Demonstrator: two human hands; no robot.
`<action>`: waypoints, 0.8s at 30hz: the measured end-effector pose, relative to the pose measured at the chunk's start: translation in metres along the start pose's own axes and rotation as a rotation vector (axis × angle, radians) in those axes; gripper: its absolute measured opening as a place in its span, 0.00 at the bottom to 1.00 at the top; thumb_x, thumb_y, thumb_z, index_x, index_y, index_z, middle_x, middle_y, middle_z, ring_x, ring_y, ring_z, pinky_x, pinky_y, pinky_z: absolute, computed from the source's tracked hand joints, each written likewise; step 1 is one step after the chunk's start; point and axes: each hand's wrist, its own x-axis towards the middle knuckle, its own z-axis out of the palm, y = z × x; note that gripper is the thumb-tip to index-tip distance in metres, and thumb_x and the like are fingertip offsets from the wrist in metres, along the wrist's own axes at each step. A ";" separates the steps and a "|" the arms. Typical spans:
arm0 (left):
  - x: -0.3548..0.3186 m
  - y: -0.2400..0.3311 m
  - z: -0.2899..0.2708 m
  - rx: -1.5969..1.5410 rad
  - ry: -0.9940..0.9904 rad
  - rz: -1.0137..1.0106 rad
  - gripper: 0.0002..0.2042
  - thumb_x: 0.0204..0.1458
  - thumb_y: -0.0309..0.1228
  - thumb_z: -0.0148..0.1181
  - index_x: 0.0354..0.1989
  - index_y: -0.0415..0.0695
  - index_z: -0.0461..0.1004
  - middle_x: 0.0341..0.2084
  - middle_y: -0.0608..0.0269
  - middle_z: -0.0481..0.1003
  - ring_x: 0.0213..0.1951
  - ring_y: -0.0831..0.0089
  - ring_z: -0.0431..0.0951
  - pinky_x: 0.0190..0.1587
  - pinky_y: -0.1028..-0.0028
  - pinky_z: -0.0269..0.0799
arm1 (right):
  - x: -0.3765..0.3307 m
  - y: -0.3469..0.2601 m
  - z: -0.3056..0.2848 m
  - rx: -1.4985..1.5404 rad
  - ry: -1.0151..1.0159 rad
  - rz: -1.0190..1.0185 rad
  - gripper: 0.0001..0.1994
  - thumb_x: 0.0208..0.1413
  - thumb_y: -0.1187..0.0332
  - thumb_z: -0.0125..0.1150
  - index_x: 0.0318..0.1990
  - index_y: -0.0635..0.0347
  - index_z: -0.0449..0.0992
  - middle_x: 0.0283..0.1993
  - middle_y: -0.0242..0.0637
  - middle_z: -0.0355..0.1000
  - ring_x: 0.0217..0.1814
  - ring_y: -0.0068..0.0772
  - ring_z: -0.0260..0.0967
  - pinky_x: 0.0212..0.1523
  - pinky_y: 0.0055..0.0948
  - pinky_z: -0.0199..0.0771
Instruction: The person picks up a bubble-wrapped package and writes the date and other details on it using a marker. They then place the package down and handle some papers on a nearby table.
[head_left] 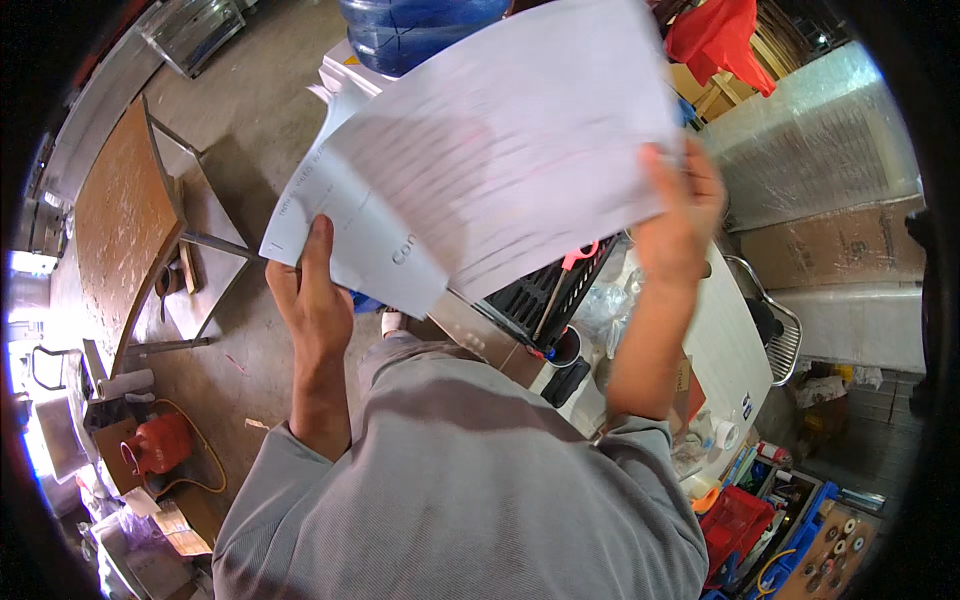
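Observation:
Several sheets of printed paper [520, 150] are held up in front of me, their print blurred by motion. At the lower left of the stack, my left hand [315, 300] pinches the sheets, its thumb lying on top of them. My right hand [682, 215] grips the right edge of the top sheet, which bends and stands apart from the sheets below. Beneath the paper a black plastic crate [545, 300] shows in part, with pink-handled scissors [580, 256] at its edge.
A white table [735, 330] at my right carries a cup [567, 345], plastic bags and tape. A blue water bottle [420, 35] stands beyond the paper. Left are a worn wooden table [125, 225] and a red gas cylinder [160, 443]. A metal-framed chair [785, 345] stands right.

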 end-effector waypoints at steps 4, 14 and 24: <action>-0.022 -0.013 -0.012 -0.165 0.042 0.011 0.18 0.69 0.35 0.49 0.55 0.31 0.72 0.47 0.55 0.79 0.47 0.67 0.80 0.51 0.68 0.76 | -0.047 0.049 0.063 -0.298 -0.100 0.090 0.10 0.59 0.70 0.69 0.46 0.62 0.81 0.41 0.30 0.79 0.43 0.21 0.74 0.47 0.24 0.75; -0.059 -0.011 -0.007 0.668 0.030 0.526 0.24 0.61 0.41 0.65 0.55 0.29 0.75 0.47 0.48 0.81 0.44 0.66 0.83 0.46 0.68 0.79 | -0.112 0.095 0.122 -0.330 -0.054 0.098 0.11 0.59 0.73 0.66 0.47 0.69 0.78 0.41 0.42 0.79 0.43 0.30 0.78 0.46 0.28 0.76; -0.041 -0.001 -0.014 0.790 0.266 0.443 0.09 0.61 0.24 0.64 0.44 0.29 0.81 0.37 0.54 0.84 0.37 0.69 0.84 0.40 0.69 0.78 | -0.086 0.108 0.051 -0.490 0.004 0.097 0.22 0.61 0.55 0.66 0.49 0.68 0.78 0.46 0.53 0.77 0.49 0.53 0.77 0.51 0.41 0.76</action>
